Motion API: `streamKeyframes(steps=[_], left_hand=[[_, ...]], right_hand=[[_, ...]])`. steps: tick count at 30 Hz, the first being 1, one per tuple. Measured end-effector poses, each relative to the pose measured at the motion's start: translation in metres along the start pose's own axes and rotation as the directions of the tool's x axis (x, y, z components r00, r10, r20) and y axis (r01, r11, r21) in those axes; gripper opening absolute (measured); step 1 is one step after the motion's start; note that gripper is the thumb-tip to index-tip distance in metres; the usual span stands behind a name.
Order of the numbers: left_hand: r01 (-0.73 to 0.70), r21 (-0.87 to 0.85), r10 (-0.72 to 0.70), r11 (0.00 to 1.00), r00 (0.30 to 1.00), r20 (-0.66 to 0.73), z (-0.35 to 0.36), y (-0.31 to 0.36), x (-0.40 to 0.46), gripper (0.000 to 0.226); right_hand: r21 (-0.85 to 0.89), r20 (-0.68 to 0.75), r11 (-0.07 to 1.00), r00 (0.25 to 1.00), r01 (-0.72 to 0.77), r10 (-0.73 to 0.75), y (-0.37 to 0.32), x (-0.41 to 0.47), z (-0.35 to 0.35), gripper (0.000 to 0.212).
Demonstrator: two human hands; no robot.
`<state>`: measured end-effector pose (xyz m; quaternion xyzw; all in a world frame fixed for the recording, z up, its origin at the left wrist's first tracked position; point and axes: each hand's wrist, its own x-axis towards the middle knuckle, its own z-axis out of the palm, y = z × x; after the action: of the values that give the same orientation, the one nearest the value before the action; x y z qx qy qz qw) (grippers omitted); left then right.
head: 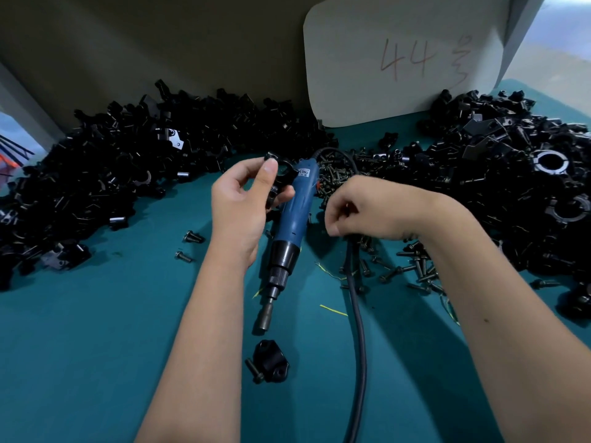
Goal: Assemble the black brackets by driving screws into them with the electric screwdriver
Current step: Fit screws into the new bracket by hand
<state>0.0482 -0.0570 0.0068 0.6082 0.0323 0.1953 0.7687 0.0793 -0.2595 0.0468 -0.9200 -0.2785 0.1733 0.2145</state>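
Head view: one wide-angle frame looking down on a teal work surface [112, 330] with both forearms reaching in.
Left hand: the left hand [238, 203] is raised over the surface, thumb and fingers curled around a black bracket [279, 182], pinching it from both sides.
Right hand: the right hand [361, 209] is curled knuckles-up at the near edge of the screw pile [335, 179]; its fingertips are tucked under, and whether they hold a screw cannot be told.
Electric screwdriver: the blue-bodied electric screwdriver [292, 219] lies flat on the surface between the two hands, black collar and bit pointing toward the viewer; neither hand grips it.
Cable: a black cable [358, 330] leaves the far end of the tool, loops over the screws, passes under the right hand and runs toward the bottom edge.
Loose bracket: a second bracket piece [271, 359] sits on the surface just beyond the bit tip, with a single screw [254, 370] touching its left side.
Stock, left: a large heap of black brackets [128, 161] fills the left and rear of the surface.
Stock, right: another heap of black parts [511, 174], some ring-shaped, fills the right side.
Scattered screws: loose screws [415, 266] lie beneath the right forearm; two more [188, 246] lie left of the left wrist.
Background: a white card [399, 59] marked "44" stands against the rear wall.
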Motion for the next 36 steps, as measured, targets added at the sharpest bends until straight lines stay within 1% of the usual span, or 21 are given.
streamKeyframes(steps=[1, 2, 3, 4, 5, 7, 9, 11, 15, 19, 22, 26, 28, 30, 32, 34, 36], left_hand=[[-0.055, 0.074, 0.053, 0.996, 0.998, 0.028, 0.001, -0.001, 0.0, 0.006], [-0.11, 0.147, 0.101, 0.983, 0.993, 0.066, 0.002, -0.003, -0.001, 0.005], [-0.158, 0.208, 0.138, 0.965, 0.984, 0.109, 0.004, -0.004, -0.001, 0.007], [-0.195, 0.252, 0.161, 0.948, 0.975, 0.151, 0.005, -0.005, -0.002, 0.009], [-0.224, 0.283, 0.175, 0.932, 0.966, 0.188, 0.007, -0.005, -0.002, 0.01], [-0.264, 0.315, 0.191, 0.912, 0.95, 0.245, 0.009, -0.005, -0.004, 0.008], [-0.294, 0.328, 0.202, 0.898, 0.937, 0.286, 0.01, -0.004, -0.005, 0.006], [-0.3, 0.341, 0.195, 0.891, 0.931, 0.308, 0.01, -0.001, -0.005, 0.005], [-0.252, 0.313, 0.147, 0.916, 0.935, 0.322, 0.013, 0.004, -0.008, 0.006], [-0.191, 0.254, 0.098, 0.948, 0.936, 0.337, 0.016, 0.006, -0.011, 0.005], [-0.185, 0.25, 0.089, 0.95, 0.932, 0.353, 0.018, 0.004, -0.011, 0.004], [-0.064, 0.183, 0.01, 0.981, 0.96, 0.28, 0.017, 0.003, -0.011, 0.005], [-0.052, 0.179, 0.001, 0.982, 0.961, 0.276, 0.016, 0.003, -0.011, 0.005], [-0.07, 0.196, 0.01, 0.978, 0.956, 0.293, 0.016, 0.004, -0.011, 0.005], [-0.076, 0.199, 0.014, 0.977, 0.955, 0.297, 0.016, 0.005, -0.012, 0.005], [-0.069, 0.204, 0.006, 0.976, 0.955, 0.296, 0.016, 0.006, -0.013, 0.006], [-0.063, 0.204, -0.001, 0.977, 0.954, 0.299, 0.016, 0.006, -0.013, 0.007]], right_hand=[[0.063, -0.056, 0.998, 0.998, 0.019, -0.016, 0.0, -0.001, -0.003, 0.01], [0.161, -0.121, 0.986, 0.992, 0.039, -0.019, 0.0, -0.002, -0.005, 0.01], [0.292, -0.193, 0.954, 0.981, 0.069, -0.012, -0.001, -0.001, -0.005, 0.011], [0.422, -0.272, 0.899, 0.962, 0.116, 0.004, -0.002, -0.001, -0.004, 0.013], [0.508, -0.357, 0.843, 0.934, 0.174, 0.023, -0.004, 0.0, -0.002, 0.014], [0.567, -0.488, 0.778, 0.871, 0.272, 0.051, -0.007, 0.004, 0.003, 0.014], [0.608, -0.545, 0.717, 0.836, 0.341, 0.064, -0.008, 0.007, 0.007, 0.014], [0.653, -0.55, 0.656, 0.833, 0.379, 0.066, -0.008, 0.009, 0.008, 0.015], [0.679, -0.554, 0.602, 0.831, 0.42, 0.046, -0.007, 0.011, 0.01, 0.016], [0.751, -0.521, 0.49, 0.853, 0.443, 0.028, -0.006, 0.009, 0.009, 0.013], [0.752, -0.524, 0.501, 0.849, 0.428, 0.061, -0.005, 0.011, 0.01, 0.012], [0.785, -0.52, 0.455, 0.846, 0.42, 0.118, -0.001, 0.012, 0.012, 0.019], [0.788, -0.511, 0.454, 0.853, 0.416, 0.104, 0.0, 0.011, 0.012, 0.02], [0.777, -0.512, 0.467, 0.855, 0.421, 0.079, -0.001, 0.012, 0.012, 0.019], [0.752, -0.521, 0.509, 0.851, 0.42, 0.067, -0.002, 0.014, 0.012, 0.018], [0.734, -0.535, 0.54, 0.84, 0.412, 0.088, -0.002, 0.015, 0.012, 0.019], [0.738, -0.551, 0.535, 0.825, 0.411, 0.126, -0.001, 0.014, 0.013, 0.021]])
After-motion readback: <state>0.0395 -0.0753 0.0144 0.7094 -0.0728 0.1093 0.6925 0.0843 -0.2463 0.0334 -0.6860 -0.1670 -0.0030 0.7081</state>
